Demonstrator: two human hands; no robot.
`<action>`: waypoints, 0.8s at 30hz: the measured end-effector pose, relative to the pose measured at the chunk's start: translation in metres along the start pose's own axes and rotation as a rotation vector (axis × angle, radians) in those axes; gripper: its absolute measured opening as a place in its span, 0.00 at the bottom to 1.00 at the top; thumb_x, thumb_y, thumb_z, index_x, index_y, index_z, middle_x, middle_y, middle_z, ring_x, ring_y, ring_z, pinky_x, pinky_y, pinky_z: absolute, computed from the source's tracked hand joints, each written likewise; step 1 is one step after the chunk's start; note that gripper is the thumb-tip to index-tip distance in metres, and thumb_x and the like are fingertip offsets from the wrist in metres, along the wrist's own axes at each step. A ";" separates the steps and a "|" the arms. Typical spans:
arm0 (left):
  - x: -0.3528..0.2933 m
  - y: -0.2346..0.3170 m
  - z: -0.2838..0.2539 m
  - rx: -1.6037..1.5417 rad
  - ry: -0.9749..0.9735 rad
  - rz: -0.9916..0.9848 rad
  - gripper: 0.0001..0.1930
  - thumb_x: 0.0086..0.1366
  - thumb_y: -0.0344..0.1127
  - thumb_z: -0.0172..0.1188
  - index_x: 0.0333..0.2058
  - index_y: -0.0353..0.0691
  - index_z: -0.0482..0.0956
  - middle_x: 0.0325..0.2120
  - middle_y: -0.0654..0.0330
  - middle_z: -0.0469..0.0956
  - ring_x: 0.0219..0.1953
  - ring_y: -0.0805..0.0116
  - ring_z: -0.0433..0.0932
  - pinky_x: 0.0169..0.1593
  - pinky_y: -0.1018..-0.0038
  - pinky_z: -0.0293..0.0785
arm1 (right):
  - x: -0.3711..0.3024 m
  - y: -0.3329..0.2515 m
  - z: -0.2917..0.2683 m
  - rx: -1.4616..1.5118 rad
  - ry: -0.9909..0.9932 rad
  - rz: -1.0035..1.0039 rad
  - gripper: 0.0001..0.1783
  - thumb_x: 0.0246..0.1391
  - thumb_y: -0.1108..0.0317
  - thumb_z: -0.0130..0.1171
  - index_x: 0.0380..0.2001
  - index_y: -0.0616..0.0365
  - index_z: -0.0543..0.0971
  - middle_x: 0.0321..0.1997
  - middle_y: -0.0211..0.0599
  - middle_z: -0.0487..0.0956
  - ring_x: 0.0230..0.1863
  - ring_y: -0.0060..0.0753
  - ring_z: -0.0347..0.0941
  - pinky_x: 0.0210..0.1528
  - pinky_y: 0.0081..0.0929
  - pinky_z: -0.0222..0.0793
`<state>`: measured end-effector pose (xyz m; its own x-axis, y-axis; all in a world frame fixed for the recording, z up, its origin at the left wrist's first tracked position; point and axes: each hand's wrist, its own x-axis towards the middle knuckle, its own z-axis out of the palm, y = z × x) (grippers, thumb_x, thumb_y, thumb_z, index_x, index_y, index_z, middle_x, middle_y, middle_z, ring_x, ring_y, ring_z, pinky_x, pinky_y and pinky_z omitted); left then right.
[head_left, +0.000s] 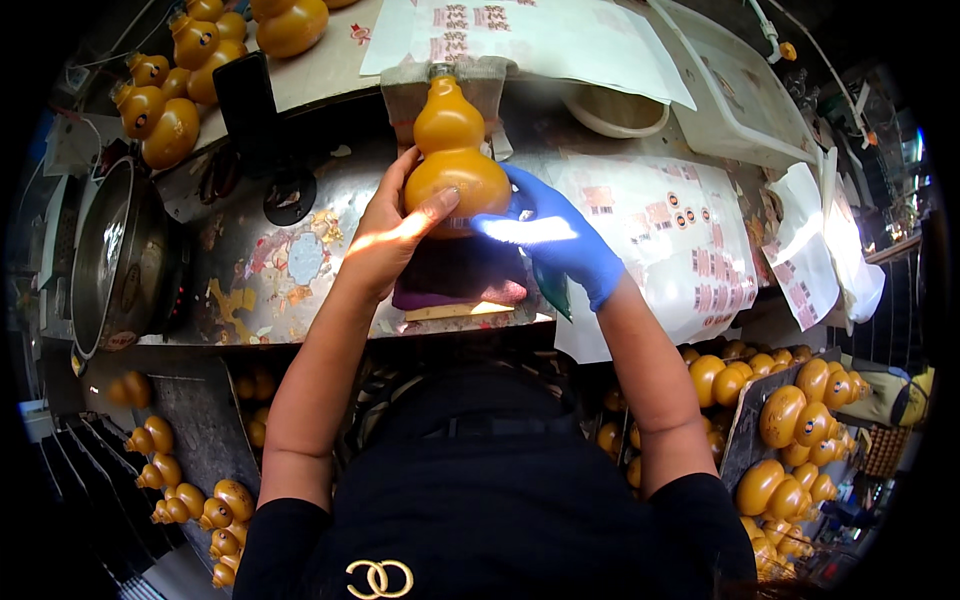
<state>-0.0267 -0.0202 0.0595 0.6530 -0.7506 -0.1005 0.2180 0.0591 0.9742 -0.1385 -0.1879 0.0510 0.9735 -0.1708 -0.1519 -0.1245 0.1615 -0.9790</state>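
"What was held, and where?"

"A glossy amber gourd (458, 182), at the middle of the metal counter (345, 175). Its narrow end pointed far, over a grey cloth (490, 92), perhaps put there as padding. Whether the gourd's weight rested on anything, I could not tell."

"And the hands?"

"Both grasped the wide lower bulb. The bare left hand (396, 224) wrapped its left side, thumb across the near face; the blue-gloved right hand (552, 228) cupped its right side. Holding opposite sides probably kept so round a body from rolling."

"What lay around them?"

"Just right, a printed label sheet (660, 262) was spread flat, seemingly so that it was easy to reach. At far left, more gourds (172, 132) stood clustered, apparently clear of the working space."
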 end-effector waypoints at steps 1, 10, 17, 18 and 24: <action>0.001 -0.003 -0.002 0.004 -0.008 0.008 0.38 0.61 0.42 0.63 0.63 0.31 0.56 0.57 0.48 0.64 0.59 0.61 0.65 0.62 0.71 0.59 | 0.000 -0.001 -0.001 -0.020 0.005 -0.004 0.41 0.51 0.56 0.66 0.60 0.70 0.61 0.53 0.42 0.74 0.50 0.27 0.72 0.52 0.22 0.68; 0.005 -0.011 -0.007 -0.025 0.040 0.020 0.38 0.62 0.44 0.61 0.63 0.32 0.54 0.59 0.49 0.62 0.61 0.61 0.62 0.64 0.71 0.55 | 0.014 -0.014 0.001 -0.311 0.166 0.136 0.37 0.55 0.42 0.57 0.49 0.70 0.73 0.41 0.47 0.79 0.43 0.29 0.74 0.47 0.25 0.69; 0.004 -0.017 -0.019 -0.075 -0.021 0.016 0.39 0.62 0.46 0.61 0.64 0.32 0.53 0.59 0.48 0.62 0.62 0.62 0.61 0.64 0.71 0.55 | 0.005 -0.012 -0.003 -0.091 0.143 0.195 0.31 0.59 0.49 0.56 0.55 0.65 0.70 0.38 0.39 0.78 0.39 0.24 0.71 0.45 0.22 0.67; 0.001 -0.011 -0.015 -0.024 -0.040 0.026 0.41 0.61 0.45 0.62 0.65 0.32 0.52 0.59 0.48 0.63 0.61 0.62 0.63 0.64 0.71 0.56 | 0.003 -0.009 -0.002 -0.104 0.139 0.120 0.32 0.58 0.50 0.56 0.57 0.65 0.69 0.36 0.36 0.77 0.37 0.21 0.70 0.42 0.20 0.67; -0.003 -0.010 -0.017 0.053 -0.069 0.032 0.42 0.60 0.41 0.64 0.65 0.30 0.50 0.58 0.48 0.63 0.61 0.61 0.64 0.63 0.71 0.57 | 0.007 0.018 -0.007 -0.132 0.080 -0.010 0.39 0.53 0.56 0.64 0.62 0.64 0.63 0.42 0.34 0.76 0.39 0.20 0.70 0.42 0.15 0.67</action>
<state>-0.0187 -0.0073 0.0471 0.6075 -0.7923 -0.0569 0.1579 0.0502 0.9862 -0.1349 -0.1931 0.0315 0.9572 -0.2494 -0.1471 -0.1438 0.0315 -0.9891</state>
